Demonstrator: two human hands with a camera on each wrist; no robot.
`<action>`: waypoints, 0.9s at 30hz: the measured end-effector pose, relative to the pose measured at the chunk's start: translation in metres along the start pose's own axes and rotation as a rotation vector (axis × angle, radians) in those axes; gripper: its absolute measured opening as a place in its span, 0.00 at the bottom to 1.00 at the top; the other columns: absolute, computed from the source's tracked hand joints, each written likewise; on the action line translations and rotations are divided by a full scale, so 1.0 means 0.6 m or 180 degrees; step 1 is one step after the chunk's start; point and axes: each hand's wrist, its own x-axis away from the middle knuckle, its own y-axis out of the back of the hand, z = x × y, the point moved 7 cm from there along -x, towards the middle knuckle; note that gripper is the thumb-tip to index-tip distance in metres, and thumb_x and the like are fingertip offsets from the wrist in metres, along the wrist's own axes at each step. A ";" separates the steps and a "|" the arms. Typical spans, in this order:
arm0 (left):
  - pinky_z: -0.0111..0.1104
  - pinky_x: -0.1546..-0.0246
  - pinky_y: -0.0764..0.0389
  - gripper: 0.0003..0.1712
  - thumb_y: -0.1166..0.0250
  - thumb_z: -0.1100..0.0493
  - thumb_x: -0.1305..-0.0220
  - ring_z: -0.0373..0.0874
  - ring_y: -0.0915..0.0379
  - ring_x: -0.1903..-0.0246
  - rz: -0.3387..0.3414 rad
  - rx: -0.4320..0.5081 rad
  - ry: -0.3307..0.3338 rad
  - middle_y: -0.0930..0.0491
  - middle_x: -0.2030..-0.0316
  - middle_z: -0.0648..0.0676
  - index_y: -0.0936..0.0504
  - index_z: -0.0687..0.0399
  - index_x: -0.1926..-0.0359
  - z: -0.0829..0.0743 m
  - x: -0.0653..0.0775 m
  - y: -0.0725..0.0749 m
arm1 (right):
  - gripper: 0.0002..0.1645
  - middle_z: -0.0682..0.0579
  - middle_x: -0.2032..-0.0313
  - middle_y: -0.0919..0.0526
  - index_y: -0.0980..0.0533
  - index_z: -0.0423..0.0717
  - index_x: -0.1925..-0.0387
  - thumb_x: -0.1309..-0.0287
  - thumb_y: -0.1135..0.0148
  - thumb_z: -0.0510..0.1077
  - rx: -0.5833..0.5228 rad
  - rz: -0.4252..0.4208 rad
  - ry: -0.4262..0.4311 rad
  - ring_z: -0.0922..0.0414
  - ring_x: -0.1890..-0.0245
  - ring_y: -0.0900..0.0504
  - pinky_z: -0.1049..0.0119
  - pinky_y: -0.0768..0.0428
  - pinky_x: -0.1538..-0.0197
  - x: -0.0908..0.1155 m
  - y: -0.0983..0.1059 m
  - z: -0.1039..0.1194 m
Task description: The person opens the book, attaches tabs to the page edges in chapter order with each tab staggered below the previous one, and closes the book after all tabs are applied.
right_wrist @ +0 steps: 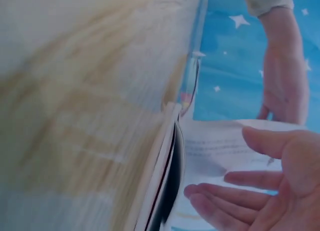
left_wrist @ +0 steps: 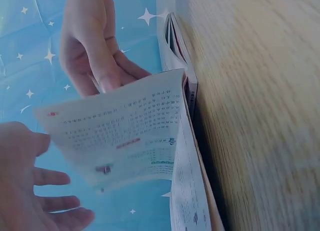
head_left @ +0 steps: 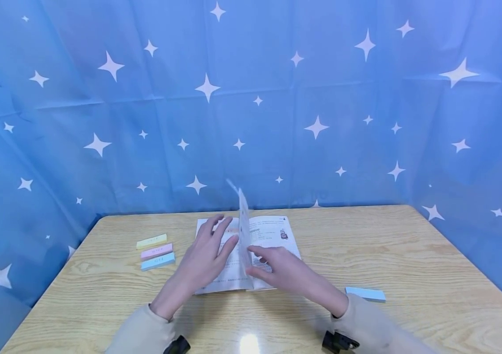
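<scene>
An open printed book lies on the table, with a leaf standing upright near its middle. My left hand hovers over the left page, fingers spread and apart from each other. On the other side, my right hand has its fingertips right at the standing leaf, its fingers loosely extended. The left wrist view shows printed text and small coloured pictures on that leaf, between both hands. In the right wrist view the right hand's fingers are spread in front of the leaf.
Left of the book lie three sticky-note pads: yellow, pink and blue. Another blue pad sits by the right forearm. Behind the wooden table hangs a blue curtain with white stars.
</scene>
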 end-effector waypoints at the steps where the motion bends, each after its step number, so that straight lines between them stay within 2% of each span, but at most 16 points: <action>1: 0.55 0.43 0.24 0.31 0.51 0.43 0.21 0.59 0.38 0.32 -0.0015 0.0027 -0.0035 0.37 0.29 0.62 0.31 0.56 0.28 -0.001 0.000 0.002 | 0.31 0.43 0.50 0.14 0.27 0.38 0.34 0.28 0.40 0.53 0.0048 0.0015 0.0039 0.49 0.53 0.14 0.57 0.16 0.51 -0.003 -0.003 0.003; 4: 0.56 0.40 0.27 0.30 0.49 0.45 0.21 0.60 0.40 0.30 0.0014 0.0001 -0.0122 0.38 0.28 0.63 0.29 0.58 0.29 -0.003 -0.001 0.007 | 0.29 0.44 0.51 0.14 0.26 0.38 0.36 0.30 0.37 0.51 0.0240 0.0036 0.0193 0.52 0.56 0.14 0.60 0.16 0.54 -0.012 -0.011 0.011; 6: 0.56 0.36 0.31 0.28 0.45 0.48 0.23 0.62 0.42 0.30 0.0185 -0.0145 -0.0151 0.37 0.29 0.65 0.27 0.61 0.31 -0.002 0.000 0.005 | 0.24 0.48 0.59 0.13 0.23 0.39 0.40 0.31 0.36 0.49 0.0309 0.0117 0.0284 0.57 0.65 0.16 0.64 0.18 0.60 -0.017 -0.017 0.015; 8: 0.56 0.33 0.35 0.27 0.42 0.51 0.24 0.64 0.44 0.28 0.0495 -0.0350 -0.0146 0.36 0.29 0.67 0.27 0.64 0.33 0.003 0.003 -0.005 | 0.18 0.52 0.67 0.14 0.21 0.41 0.46 0.32 0.35 0.46 0.0347 0.0226 0.0367 0.63 0.74 0.21 0.65 0.22 0.64 -0.023 -0.023 0.019; 10: 0.56 0.32 0.37 0.28 0.41 0.52 0.25 0.66 0.46 0.28 0.0897 -0.0501 -0.0104 0.37 0.29 0.68 0.28 0.64 0.32 0.010 0.010 -0.020 | 0.13 0.55 0.70 0.15 0.20 0.43 0.50 0.32 0.34 0.44 0.0344 0.0362 0.0387 0.68 0.79 0.27 0.64 0.22 0.61 -0.027 -0.028 0.021; 13: 0.57 0.33 0.36 0.30 0.42 0.50 0.24 0.68 0.48 0.28 0.1433 -0.0579 0.0061 0.41 0.27 0.68 0.30 0.58 0.28 0.024 0.021 -0.041 | 0.11 0.55 0.65 0.14 0.18 0.44 0.51 0.32 0.35 0.42 0.0294 0.0554 0.0362 0.71 0.78 0.26 0.63 0.20 0.57 -0.031 -0.033 0.020; 15: 0.59 0.35 0.35 0.30 0.42 0.49 0.24 0.68 0.48 0.28 0.1651 -0.0580 0.0188 0.42 0.26 0.67 0.32 0.54 0.27 0.032 0.027 -0.049 | 0.11 0.54 0.60 0.13 0.17 0.43 0.51 0.32 0.35 0.41 0.0256 0.0635 0.0296 0.72 0.76 0.25 0.65 0.20 0.57 -0.036 -0.032 0.016; 18: 0.60 0.36 0.34 0.31 0.42 0.49 0.24 0.68 0.48 0.28 0.1882 -0.0627 0.0350 0.43 0.25 0.66 0.33 0.51 0.25 0.044 0.033 -0.057 | 0.06 0.53 0.68 0.16 0.17 0.42 0.57 0.32 0.36 0.39 0.0208 0.0698 0.0200 0.68 0.78 0.28 0.70 0.25 0.67 -0.049 -0.030 0.005; 20: 0.60 0.35 0.35 0.32 0.43 0.49 0.24 0.67 0.48 0.28 0.2020 -0.0658 0.0428 0.44 0.25 0.65 0.35 0.51 0.24 0.051 0.038 -0.062 | 0.03 0.52 0.72 0.20 0.19 0.42 0.61 0.32 0.36 0.39 0.0245 0.0709 0.0122 0.65 0.79 0.32 0.69 0.29 0.69 -0.062 -0.029 -0.008; 22: 0.60 0.34 0.36 0.32 0.43 0.49 0.24 0.68 0.48 0.28 0.2116 -0.0656 0.0459 0.45 0.24 0.66 0.36 0.51 0.24 0.055 0.042 -0.067 | 0.06 0.51 0.71 0.23 0.20 0.40 0.56 0.31 0.37 0.39 0.0280 0.0716 -0.0005 0.62 0.76 0.32 0.66 0.30 0.67 -0.076 -0.028 -0.027; 24: 0.59 0.33 0.37 0.33 0.43 0.49 0.24 0.68 0.48 0.28 0.2147 -0.0628 0.0472 0.46 0.24 0.66 0.36 0.51 0.24 0.058 0.045 -0.072 | 0.15 0.48 0.65 0.24 0.22 0.36 0.47 0.30 0.38 0.41 0.0295 0.0746 -0.0203 0.60 0.71 0.31 0.63 0.28 0.64 -0.090 -0.029 -0.049; 27: 0.60 0.34 0.37 0.32 0.42 0.49 0.24 0.69 0.48 0.28 0.2133 -0.0609 0.0471 0.46 0.25 0.66 0.35 0.51 0.24 0.058 0.046 -0.077 | 0.33 0.43 0.51 0.25 0.36 0.35 0.28 0.27 0.42 0.46 0.0308 0.0843 -0.0570 0.56 0.64 0.26 0.59 0.26 0.57 -0.112 -0.034 -0.085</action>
